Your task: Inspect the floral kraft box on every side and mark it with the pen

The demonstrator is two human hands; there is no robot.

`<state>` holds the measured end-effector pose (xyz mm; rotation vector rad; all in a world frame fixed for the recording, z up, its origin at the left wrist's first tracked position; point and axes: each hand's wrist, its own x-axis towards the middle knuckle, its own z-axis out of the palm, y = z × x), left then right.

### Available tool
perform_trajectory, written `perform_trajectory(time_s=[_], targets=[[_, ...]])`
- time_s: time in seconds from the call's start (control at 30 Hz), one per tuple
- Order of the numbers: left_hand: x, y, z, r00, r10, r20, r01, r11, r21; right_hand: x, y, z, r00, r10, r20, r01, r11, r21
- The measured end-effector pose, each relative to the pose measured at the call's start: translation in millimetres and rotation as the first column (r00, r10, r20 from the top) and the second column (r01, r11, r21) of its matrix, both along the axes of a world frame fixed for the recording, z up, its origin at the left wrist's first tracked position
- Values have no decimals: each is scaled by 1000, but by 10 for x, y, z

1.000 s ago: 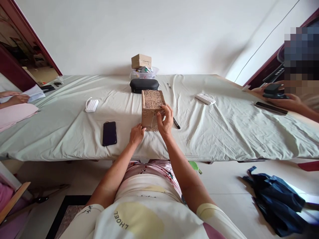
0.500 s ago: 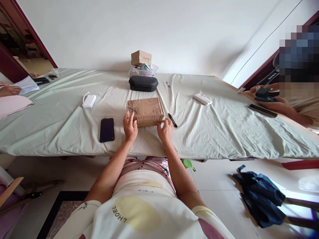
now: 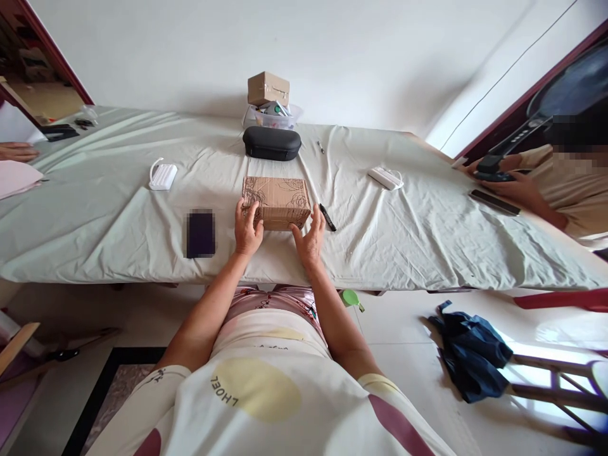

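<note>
A brown cardboard box (image 3: 278, 192) with dark flower-like line drawings lies on the cloth-covered table (image 3: 380, 247) in front of me. My left hand (image 3: 247, 229) holds its front left corner, thumb at the front face and fingers along the left side. At the front right corner, my right hand (image 3: 308, 237) has its thumb against the front face and its fingers up by the right side. A black marker pen (image 3: 327, 217) lies just right of that hand. To the left is a dark, blurred-out flat rectangle (image 3: 201, 234).
Behind the box sit a black zip case (image 3: 272, 143) and a plastic basket (image 3: 297, 117) with a smaller carton (image 3: 268, 87) on top. White corded blocks (image 3: 163, 177) (image 3: 386, 178) flank it. A co-worker's hands (image 3: 503, 185) hold a dark device at right; another person's hand (image 3: 18, 151) shows at left.
My right hand has shifted from pinching the box's front right corner to fingers spread along its right side. The box now sits squarer to me. The whole view has shifted slightly.
</note>
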<state>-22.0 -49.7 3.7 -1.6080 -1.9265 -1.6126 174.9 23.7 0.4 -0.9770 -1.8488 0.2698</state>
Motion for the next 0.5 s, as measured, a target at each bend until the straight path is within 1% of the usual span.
perform_trajectory(time_s=[0.07, 0.13, 0.3, 0.5], targets=[[-3, -13, 12, 1000, -19, -6, 19, 1000, -8, -3, 1, 26, 998, 14, 56, -15, 1000, 20], [1, -23, 25, 1000, -26, -4, 26, 999, -20, 0, -2, 46, 996, 28, 86, -28, 1000, 3], [33, -31, 48, 1000, -12, 21, 13, 998, -56, 21, -7, 71, 995, 60, 79, -59, 998, -15], [28, -30, 55, 1000, -16, 24, 18, 998, -66, 16, 4, 66, 996, 55, 75, -54, 998, -20]])
